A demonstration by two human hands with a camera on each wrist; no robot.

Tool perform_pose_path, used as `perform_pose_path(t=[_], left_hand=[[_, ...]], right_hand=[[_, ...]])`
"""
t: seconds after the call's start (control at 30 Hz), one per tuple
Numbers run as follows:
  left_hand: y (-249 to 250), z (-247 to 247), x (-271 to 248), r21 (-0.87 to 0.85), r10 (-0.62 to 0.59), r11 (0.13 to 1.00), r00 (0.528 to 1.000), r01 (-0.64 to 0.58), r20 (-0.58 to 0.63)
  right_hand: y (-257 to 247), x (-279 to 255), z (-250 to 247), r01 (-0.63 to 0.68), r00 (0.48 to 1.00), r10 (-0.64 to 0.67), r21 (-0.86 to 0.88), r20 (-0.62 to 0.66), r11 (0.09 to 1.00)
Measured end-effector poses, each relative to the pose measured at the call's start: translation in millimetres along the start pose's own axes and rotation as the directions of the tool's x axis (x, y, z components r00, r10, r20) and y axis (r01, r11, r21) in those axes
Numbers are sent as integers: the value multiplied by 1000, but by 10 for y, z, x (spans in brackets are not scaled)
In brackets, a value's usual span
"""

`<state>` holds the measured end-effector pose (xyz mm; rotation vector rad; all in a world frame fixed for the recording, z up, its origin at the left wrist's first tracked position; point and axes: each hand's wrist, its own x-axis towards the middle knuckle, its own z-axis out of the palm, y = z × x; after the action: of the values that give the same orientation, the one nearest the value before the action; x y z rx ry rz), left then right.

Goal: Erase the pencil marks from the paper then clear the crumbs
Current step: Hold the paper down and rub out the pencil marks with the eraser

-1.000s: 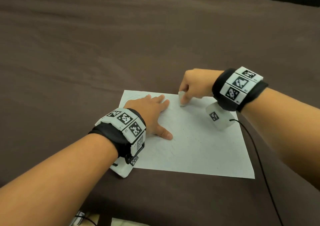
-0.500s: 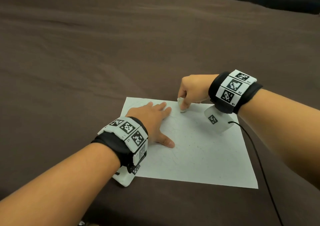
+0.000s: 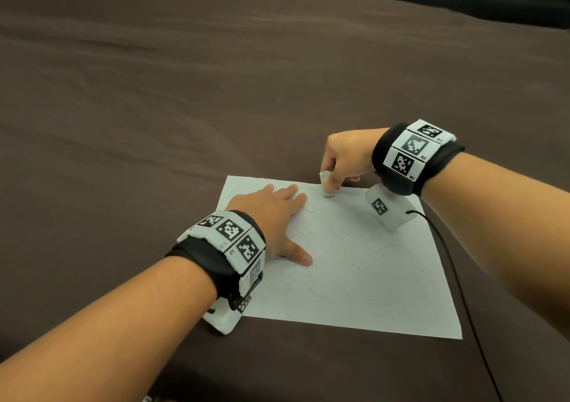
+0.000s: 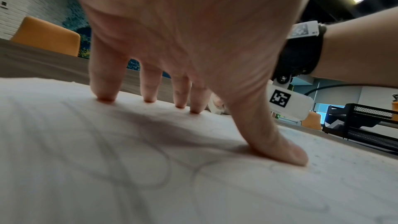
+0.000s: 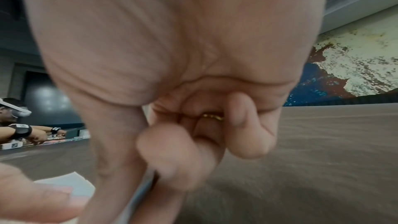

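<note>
Near edge: left forearm came in low from the left; wrist band (image 3: 229,241) with black-and-white square tags sat at the paper's near-left corner; paper (image 3: 354,278) lay flat on the brown cloth-covered surface (image 3: 185,108), faint pencil loops (image 4: 150,168) visible on its left part; dark eraser crumbs (image 3: 361,256) scattered over the middle and right of the sheet; left hand (image 3: 271,216) lay flat on the left half of the paper, fingers straight and spread, thumb out to the side, all fingertips (image 4: 105,96) pressing the sheet, holding nothing; further out, right hand (image 3: 345,161) was curled over the far edge of the paper, thumb and fingers pinching a small white eraser (image 3: 326,184); eraser stood roughly upright, bottom end touching the paper just beyond the left fingertips; right wrist view too blurred to show the eraser itself; ring (image 5: 212,117) on one curled right finger; black cable (image 3: 456,278) ran from the right wrist unit past the paper's right edge; orange chair (image 4: 46,36) at the far side.
</note>
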<state>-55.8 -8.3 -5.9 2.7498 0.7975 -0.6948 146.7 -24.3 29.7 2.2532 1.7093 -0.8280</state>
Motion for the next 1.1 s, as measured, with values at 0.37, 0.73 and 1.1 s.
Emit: perform_pose_path(t=[0.37,0.73,1.1], left_hand=[[-7,12,7,-3,-6,1000,1000,6,4],[1,-4,9,6,-9,1000,1000,9,7],[-2,-1,8,8,-7,1000,1000,7,11]], right_hand=[[-31,-3,30,25,1000,-25,-9,15,1000],[-44,20,29,11,997,-8,38,-80,999],[-32,34,65,30,990,-20,73,-143,997]])
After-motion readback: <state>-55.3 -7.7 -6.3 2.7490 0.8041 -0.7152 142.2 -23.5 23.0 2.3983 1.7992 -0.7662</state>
